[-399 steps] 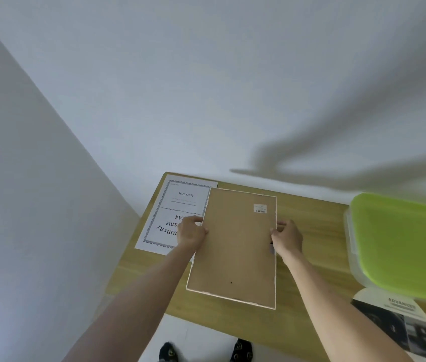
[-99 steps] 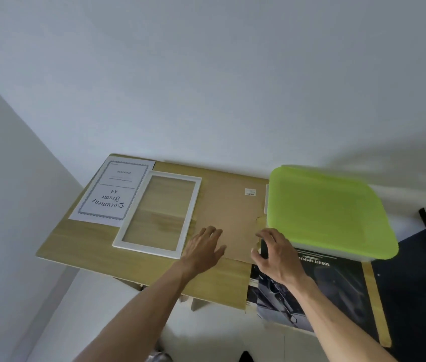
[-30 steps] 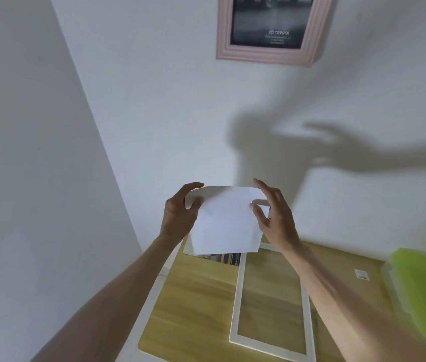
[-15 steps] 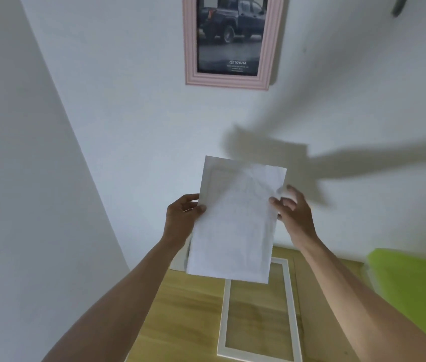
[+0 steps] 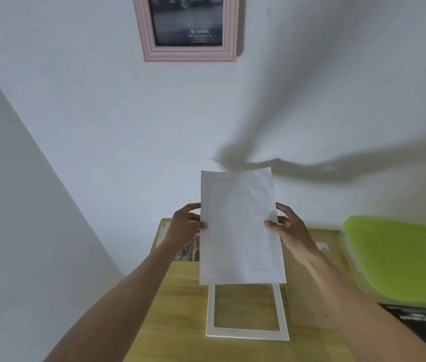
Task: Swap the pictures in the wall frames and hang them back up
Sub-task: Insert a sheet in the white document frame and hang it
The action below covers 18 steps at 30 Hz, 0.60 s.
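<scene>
— Since half a second back: sheet [image 5: 240,226] lowered and squared up, now upright over the table [image 5: 180,309]; pink frame [image 5: 188,52] slid toward 12 o'clock, cut by the top edge.

— Room around it?

— Bare wall from 9 to 1 o'clock, nothing near the sheet's top edge; lower edge hanging just above the far end of the white frame [image 5: 246,334], which lies flat at 6 o'clock; brown backing board [image 5: 308,291] flat just beside that frame at 4 o'clock; green-lidded bin [image 5: 400,259] well apart at 3 o'clock; dark printed picture [image 5: 188,253] peeking out at 8 o'clock, partly hidden behind the sheet.

— Grip?

— Left hand [image 5: 184,227] pinching the sheet's left edge, thumb on the near face, fingers curled behind; right hand [image 5: 289,231] grasping the right edge the same way, thumb forward, fingers behind; blank side facing the camera, faint print showing through, unreadable.

— Table edges?

— Left edge close to the side wall at 8 o'clock; far edge against the back wall.
</scene>
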Each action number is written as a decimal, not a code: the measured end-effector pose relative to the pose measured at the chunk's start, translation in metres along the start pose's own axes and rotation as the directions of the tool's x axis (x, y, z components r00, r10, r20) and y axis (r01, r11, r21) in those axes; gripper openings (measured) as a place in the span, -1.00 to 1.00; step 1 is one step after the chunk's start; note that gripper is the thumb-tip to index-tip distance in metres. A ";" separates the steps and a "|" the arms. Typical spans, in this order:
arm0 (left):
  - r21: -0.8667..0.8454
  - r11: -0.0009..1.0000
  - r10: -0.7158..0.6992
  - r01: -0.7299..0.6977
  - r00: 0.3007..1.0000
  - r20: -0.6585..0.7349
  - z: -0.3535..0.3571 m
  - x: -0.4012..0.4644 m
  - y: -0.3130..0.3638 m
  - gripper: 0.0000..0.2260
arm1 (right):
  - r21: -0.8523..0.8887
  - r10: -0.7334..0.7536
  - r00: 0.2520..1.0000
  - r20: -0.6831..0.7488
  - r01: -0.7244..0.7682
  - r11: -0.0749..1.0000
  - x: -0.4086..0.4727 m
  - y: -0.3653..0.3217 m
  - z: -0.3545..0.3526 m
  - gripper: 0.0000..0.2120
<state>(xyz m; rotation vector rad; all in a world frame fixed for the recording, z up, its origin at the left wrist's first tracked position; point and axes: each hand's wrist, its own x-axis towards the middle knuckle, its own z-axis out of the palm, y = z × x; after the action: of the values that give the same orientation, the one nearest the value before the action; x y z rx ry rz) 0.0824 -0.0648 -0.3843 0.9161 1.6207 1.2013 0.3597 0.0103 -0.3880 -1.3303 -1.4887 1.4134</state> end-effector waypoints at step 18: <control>0.472 0.880 -0.144 0.054 0.977 0.157 0.046 0.005 -0.086 -0.20 | -0.354 0.256 0.967 -0.003 -0.241 0.904 -0.016 0.101 -0.005 -0.40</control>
<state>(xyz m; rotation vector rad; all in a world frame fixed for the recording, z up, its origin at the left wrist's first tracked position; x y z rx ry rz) 0.1201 -0.0683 -0.4746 1.1883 1.8090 0.6338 0.3898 -0.0155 -0.4826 -1.7738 -1.7080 1.3784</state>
